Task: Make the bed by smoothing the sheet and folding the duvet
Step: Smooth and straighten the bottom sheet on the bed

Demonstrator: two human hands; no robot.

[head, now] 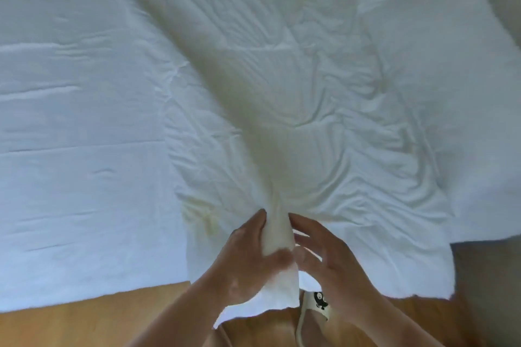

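A white, wrinkled duvet (310, 93) lies across the middle and right of the bed, over a flat white sheet (79, 149) that shows on the left. A raised ridge of the duvet runs from the far side down to the near edge. My left hand (248, 262) grips that bunched fold at the near edge, fingers wrapped around it. My right hand (327, 259) is right beside the fold with fingers spread, touching its right side but not closed on it.
A white pillow (439, 45) lies at the right, partly under the duvet's edge. Wooden floor (84, 324) runs along the near side of the bed. A slipper with a dark print (317, 307) sits below my right hand.
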